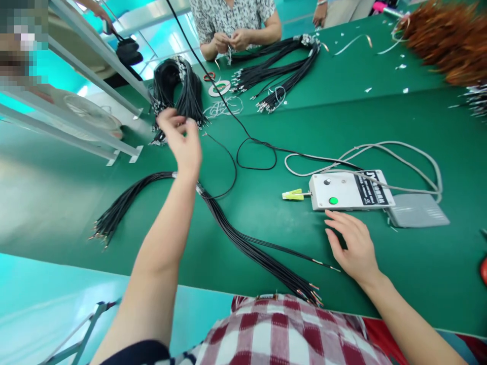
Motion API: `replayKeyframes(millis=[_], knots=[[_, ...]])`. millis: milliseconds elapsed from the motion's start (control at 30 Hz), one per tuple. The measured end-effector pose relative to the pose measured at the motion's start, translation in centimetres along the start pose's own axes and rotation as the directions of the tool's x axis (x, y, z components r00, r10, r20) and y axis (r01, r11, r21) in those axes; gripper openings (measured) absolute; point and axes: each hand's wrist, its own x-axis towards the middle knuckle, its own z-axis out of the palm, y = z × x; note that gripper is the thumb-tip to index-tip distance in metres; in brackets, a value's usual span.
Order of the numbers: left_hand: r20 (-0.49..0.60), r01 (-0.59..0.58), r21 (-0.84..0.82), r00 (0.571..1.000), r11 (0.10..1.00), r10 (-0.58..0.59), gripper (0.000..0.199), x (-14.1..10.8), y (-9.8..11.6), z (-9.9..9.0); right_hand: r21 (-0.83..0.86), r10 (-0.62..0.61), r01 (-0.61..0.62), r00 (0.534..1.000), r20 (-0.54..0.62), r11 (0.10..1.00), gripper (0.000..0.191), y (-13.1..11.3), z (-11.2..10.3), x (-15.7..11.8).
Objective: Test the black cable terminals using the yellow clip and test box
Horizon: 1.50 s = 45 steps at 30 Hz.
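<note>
The black cable bundle (236, 230) lies on the worktop (380, 116), its near tail slanting from my left arm (162, 243) toward my body, loose tips nearer my right hand (353, 246), which is empty, fingers spread. My left hand (185, 147), fingers blurred but apart, is near the coiled cables (190, 96).

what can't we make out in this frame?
All head view:
Left hand: blurred, so contact with the cables behind it is unclear.
Near bundle: middle hidden by the left forearm.
Box label: fine print too small.
Co-worker's hands: held item too small to identify.
Red object: cut off by right edge.
</note>
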Motion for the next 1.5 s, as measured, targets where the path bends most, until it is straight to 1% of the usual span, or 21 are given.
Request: replayKeyframes(millis=[33, 67, 133, 167, 200, 233, 267, 333, 467, 567, 633, 733, 833, 900, 1000, 1133, 1233, 1300, 1333, 1433, 1500], knots=[[0.221, -0.071, 0.014, 0.973, 0.997, 0.067, 0.019, -3.2, 1.0, 1.6, 0.008, 0.007, -0.007, 1.0, -0.001, 1.0, 0.031, 0.0, 0.0, 0.0], [0.404, -0.147, 0.005, 0.905, 0.989, 0.132, 0.019, -6.9, 2.1, 3.4, 0.018, 0.014, -0.014, 1.0, -0.003, 1.0, 0.031, 0.0, 0.0, 0.0], [0.635, -0.197, -0.071, 0.747, 0.978, 0.196, 0.012, -14.2, 4.2, 6.5, 0.047, 0.029, -0.029, 1.0, -0.009, 0.998, 0.03, 0.0, 0.0, 0.1], [0.768, -0.252, -0.091, 0.598, 0.963, 0.229, 0.012, -17.2, 5.0, 7.7, 0.063, 0.037, -0.037, 0.999, -0.01, 0.997, 0.03, 0.0, 0.0, 0.1], [0.836, -0.298, -0.056, 0.508, 0.953, 0.208, 0.014, -19.6, 5.6, 8.6, 0.079, 0.045, -0.044, 0.999, -0.011, 0.996, 0.029, 0.0, 0.0, 0.1], [0.866, -0.315, -0.006, 0.473, 0.949, 0.162, 0.014, -21.3, 6.1, 9.2, 0.094, 0.052, -0.051, 0.999, -0.008, 0.994, 0.029, 0.0, 0.0, 0.2], [0.883, -0.312, 0.033, 0.454, 0.949, 0.118, 0.013, -22.4, 6.4, 9.6, 0.109, 0.059, -0.058, 0.998, -0.007, 0.992, 0.029, 0.0, 0.0, 0.2], [0.874, -0.212, 0.07, 0.484, 0.975, 0.043, 0.009, -23.0, 6.6, 9.8, 0.144, 0.067, -0.065, 0.998, -0.008, 0.987, 0.029, 0.0, 0.0, 0.3], [0.849, 0.142, -0.066, 0.528, 0.988, -0.019, 0.006, -21.9, 6.6, 9.5, 0.254, 0.115, -0.109, 0.993, -0.012, 0.961, 0.026, -0.2, -0.3, 0.2], [0.849, 0.362, -0.14, 0.523, 0.922, -0.076, 0.007, -21.5, 6.7, 9.4, 0.365, 0.18, -0.197, 0.98, 0.081, 0.91, 0.019, -0.4, -0.7, 0.0], [0.863, 0.415, -0.151, 0.498, 0.897, -0.085, 0.005, -21.4, 6.8, 9.4, 0.422, 0.196, -0.258, 0.963, 0.186, 0.869, 0.017, -0.6, -1.0, -0.1], [0.881, 0.214, -0.119, 0.473, 0.97, 0.004, 0.02, -21.4, 7.2, 9.4, 0.444, 0.198, -0.308, 0.94, 0.277, 0.842, 0.016, -0.7, -1.2, -0.4], [0.931, -0.105, -0.044, 0.356, 0.994, 0.078, 0.008, -21.7, 7.9, 9.7, 0.423, 0.226, -0.338, 0.929, 0.292, 0.841, 0.015, -0.6, -1.1, -0.7], [0.954, -0.194, -0.008, 0.292, 0.981, 0.066, 0.006, -21.9, 8.2, 9.9, 0.412, 0.24, -0.351, 0.924, 0.296, 0.841, 0.015, -0.6, -1.0, -0.8], [0.946, -0.018, -0.075, 0.315, 0.997, 0.076, 0.009, -21.8, 8.2, 10.0, 0.404, 0.241, -0.356, 0.92, 0.308, 0.843, 0.015, -0.7, -1.1, -0.7], [0.834, 0.393, -0.22, 0.55, 0.893, -0.037, 0.01, -20.4, 8.3, 9.6, 0.373, 0.116, -0.318, 0.874, 0.472, 0.872, 0.023, -2.5, -1.8, -1.0], [0.723, 0.435, -0.3, 0.685, 0.849, -0.095, 0.018, -19.2, 8.8, 9.3, 0.415, -0.078, -0.294, 0.73, 0.679, 0.861, 0.031, -4.7, -2.5, -1.4], [0.683, 0.42, -0.306, 0.722, 0.855, -0.11, 0.02, -18.7, 9.0, 9.2, 0.452, -0.158, -0.315, 0.65, 0.744, 0.834, 0.031, -5.7, -2.9, -1.3], [0.665, 0.415, -0.302, 0.737, 0.858, -0.122, 0.021, -18.6, 9.1, 9.3, 0.455, -0.143, -0.344, 0.648, 0.748, 0.821, 0.029, -5.9, -3.0, -1.0], [0.647, 0.481, -0.312, 0.739, 0.819, -0.188, 0.022, -18.7, 9.2, 9.6, 0.455, 0.133, -0.534, 0.74, 0.66, 0.713, 0.021, -5.3, -3.1, 0.8], [0.672, 0.579, -0.32, 0.696, 0.75, -0.251, 0.024, -19.0, 9.2, 9.8, 0.53, 0.339, -0.651, 0.748, 0.571, 0.544, 0.021, -4.5, -3.0, 2.4]])
